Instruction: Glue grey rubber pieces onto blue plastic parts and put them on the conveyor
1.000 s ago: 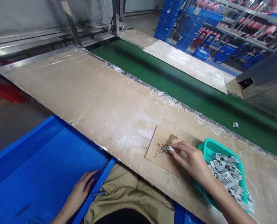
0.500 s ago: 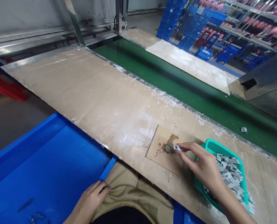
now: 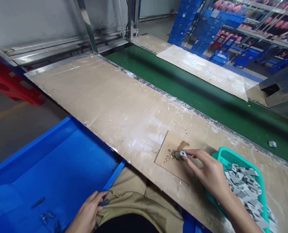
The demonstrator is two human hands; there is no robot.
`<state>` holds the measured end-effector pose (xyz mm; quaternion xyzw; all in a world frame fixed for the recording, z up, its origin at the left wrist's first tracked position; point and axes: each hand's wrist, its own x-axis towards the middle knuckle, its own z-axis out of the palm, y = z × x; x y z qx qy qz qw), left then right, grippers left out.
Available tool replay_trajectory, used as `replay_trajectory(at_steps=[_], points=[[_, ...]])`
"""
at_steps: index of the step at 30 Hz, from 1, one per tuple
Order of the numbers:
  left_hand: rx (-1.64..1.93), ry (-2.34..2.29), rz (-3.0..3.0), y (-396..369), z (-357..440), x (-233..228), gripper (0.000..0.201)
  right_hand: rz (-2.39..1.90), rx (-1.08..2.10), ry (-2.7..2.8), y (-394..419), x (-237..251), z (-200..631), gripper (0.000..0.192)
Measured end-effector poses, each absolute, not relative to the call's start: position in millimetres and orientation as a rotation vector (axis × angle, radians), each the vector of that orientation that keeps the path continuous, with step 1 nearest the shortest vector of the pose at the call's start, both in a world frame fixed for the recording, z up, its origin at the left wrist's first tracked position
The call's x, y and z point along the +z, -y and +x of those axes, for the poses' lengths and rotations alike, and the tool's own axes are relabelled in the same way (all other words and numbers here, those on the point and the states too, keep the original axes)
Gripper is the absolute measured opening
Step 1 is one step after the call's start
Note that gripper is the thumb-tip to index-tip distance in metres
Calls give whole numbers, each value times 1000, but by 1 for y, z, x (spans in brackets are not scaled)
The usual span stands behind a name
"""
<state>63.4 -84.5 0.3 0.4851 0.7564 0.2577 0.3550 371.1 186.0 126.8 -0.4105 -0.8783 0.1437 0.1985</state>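
Between the thumb and fingertips of my right hand (image 3: 211, 173) is a small grey hollow block (image 3: 183, 153). It is at the right edge of a small round dish (image 3: 177, 155) of liquid; whether they touch I cannot tell. The dish stands on a cardboard square (image 3: 174, 170) with wet stains. A green basket (image 3: 263, 181) with many similar grey blocks (image 3: 243, 187) stands beside my right wrist. My left hand (image 3: 87, 210), low by my lap, is closed on a small dark blue part (image 3: 104, 203), mostly hidden by the fingers.
A large blue bin (image 3: 61, 155) with several dark parts (image 3: 47, 216) lies left of my lap. Beyond the worktable (image 3: 105, 97) runs a green conveyor belt (image 3: 173, 74), with one grey block (image 3: 272, 144) on it. Red stools (image 3: 15, 84) stand at left, stacked blue crates (image 3: 184, 22) behind.
My right hand has brought the grey block left to the dish. A dark blue part now shows in my left hand. The block on the belt has shifted right; the view has turned slightly.
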Motion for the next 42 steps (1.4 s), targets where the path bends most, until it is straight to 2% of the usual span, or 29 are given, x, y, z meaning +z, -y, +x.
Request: replay_trajectory(at_steps=[3, 6, 9, 12, 15, 17, 21, 28, 39, 42], points=[[785, -1690, 846, 52, 66, 40, 26, -1150, 381, 2452, -186, 125, 371, 15], [940, -1381, 459, 18, 78, 80, 31, -1254, 446, 2386, -186, 126, 371, 19], [1090, -1171, 294, -12, 103, 102, 30, -1395, 742, 2227, -184, 131, 369, 23], [1241, -1085, 376, -37, 135, 106, 22, -1434, 1238, 1946, -175, 144, 364, 25], [1510, -1301, 779, -54, 162, 101, 12, -1390, 1648, 1727, -156, 163, 356, 25], [1686, -1441, 1222, -60, 170, 99, 19, -1368, 1793, 1651, -144, 175, 349, 25], [1867, -1275, 1844, -68, 171, 98, 51, -1389, 1846, 1608, -130, 190, 338, 27], [2024, -1157, 1945, -75, 178, 100, 72, -1416, 1964, 1482, -127, 186, 333, 25], [1851, -1148, 1991, -80, 179, 100, 76, -1381, 2092, 1386, -132, 178, 325, 24], [1687, -1396, 1939, -83, 169, 101, 66, -1460, 1897, 1522, -157, 172, 334, 24]])
